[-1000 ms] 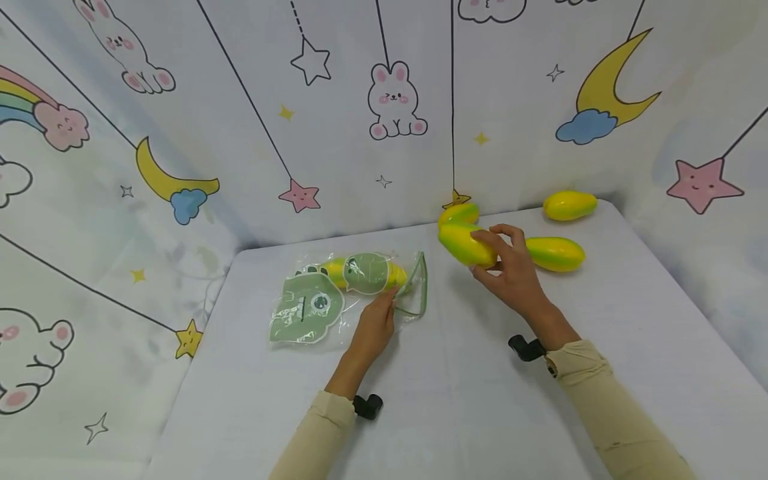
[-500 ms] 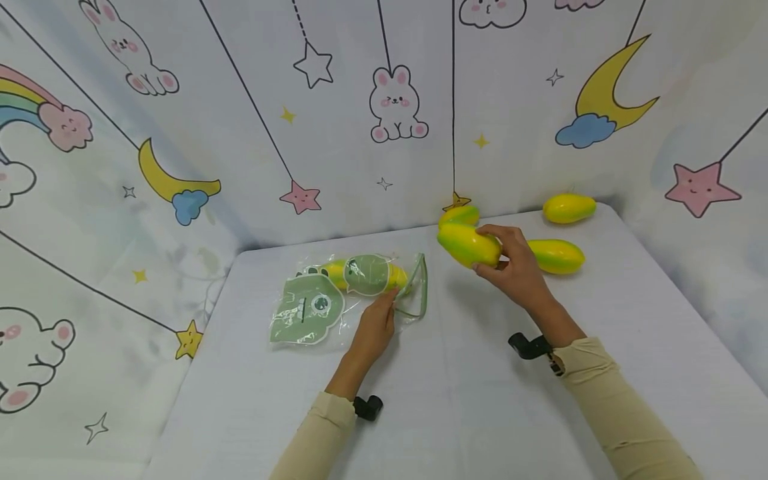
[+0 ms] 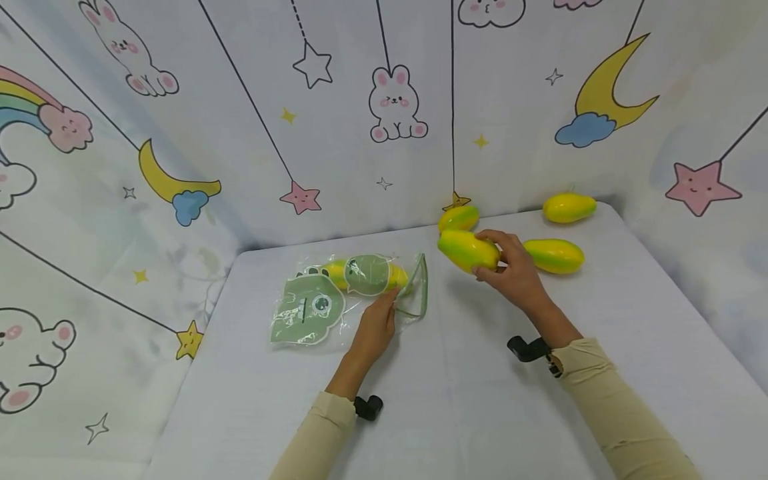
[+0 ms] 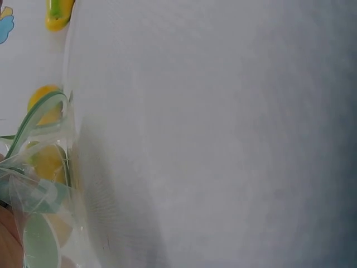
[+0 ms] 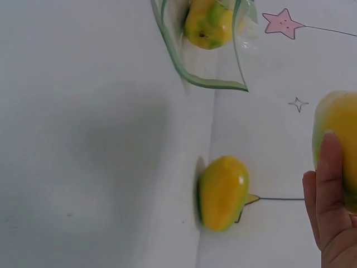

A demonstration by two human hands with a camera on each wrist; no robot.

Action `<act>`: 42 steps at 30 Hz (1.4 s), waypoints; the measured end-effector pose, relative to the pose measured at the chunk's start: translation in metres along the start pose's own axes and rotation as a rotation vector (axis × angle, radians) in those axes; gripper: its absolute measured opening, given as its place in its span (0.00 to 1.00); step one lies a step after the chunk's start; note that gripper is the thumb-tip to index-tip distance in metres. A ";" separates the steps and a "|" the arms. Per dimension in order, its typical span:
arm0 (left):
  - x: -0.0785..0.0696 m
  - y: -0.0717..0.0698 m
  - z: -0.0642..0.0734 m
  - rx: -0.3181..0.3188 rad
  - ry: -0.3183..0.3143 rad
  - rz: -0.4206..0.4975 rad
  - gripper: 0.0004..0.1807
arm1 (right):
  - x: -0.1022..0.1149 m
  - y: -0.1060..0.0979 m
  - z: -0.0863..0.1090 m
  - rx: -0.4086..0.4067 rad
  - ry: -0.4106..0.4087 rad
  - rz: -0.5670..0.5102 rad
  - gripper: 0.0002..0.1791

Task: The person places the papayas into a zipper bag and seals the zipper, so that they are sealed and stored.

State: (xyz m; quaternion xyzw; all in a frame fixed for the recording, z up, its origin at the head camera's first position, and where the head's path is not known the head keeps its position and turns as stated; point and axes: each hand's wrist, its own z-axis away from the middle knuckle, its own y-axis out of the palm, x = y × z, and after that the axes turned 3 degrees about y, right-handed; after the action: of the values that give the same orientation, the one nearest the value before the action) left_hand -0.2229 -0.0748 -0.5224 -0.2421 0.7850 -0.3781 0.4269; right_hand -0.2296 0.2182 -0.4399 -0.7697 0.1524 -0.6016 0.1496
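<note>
White table [image 3: 456, 400]; behind, pale backdrop [image 3: 336, 133] printed with rabbits [image 3: 393, 100], moons [image 3: 600, 87], stars [image 3: 300, 197].

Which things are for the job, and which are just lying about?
Seemingly for the job:
held fruit, in the right grip
clear bag, in the left grip
bagged fruit

Probably just lying about:
fruit behind the held one
near right fruit
far right fruit

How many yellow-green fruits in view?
5. One fruit inside the clear bag; one in the right hand; one beyond that; one on the table right of the hand; one near the table's back right corner. The bag's print could hide more.
</note>
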 end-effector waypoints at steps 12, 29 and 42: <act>-0.003 -0.003 0.001 -0.020 -0.011 0.031 0.20 | -0.023 0.028 0.003 0.119 0.118 -0.034 0.31; -0.003 -0.003 0.004 -0.033 -0.001 0.050 0.21 | -0.047 0.075 0.004 0.146 0.161 0.024 0.30; -0.003 -0.004 0.005 -0.030 0.002 0.040 0.21 | -0.053 0.085 0.001 0.143 0.201 -0.062 0.29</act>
State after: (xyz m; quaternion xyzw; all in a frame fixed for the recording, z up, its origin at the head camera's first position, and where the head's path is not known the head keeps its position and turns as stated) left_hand -0.2164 -0.0768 -0.5197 -0.2324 0.7957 -0.3580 0.4298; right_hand -0.2457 0.1629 -0.5224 -0.6975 0.0994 -0.6892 0.1691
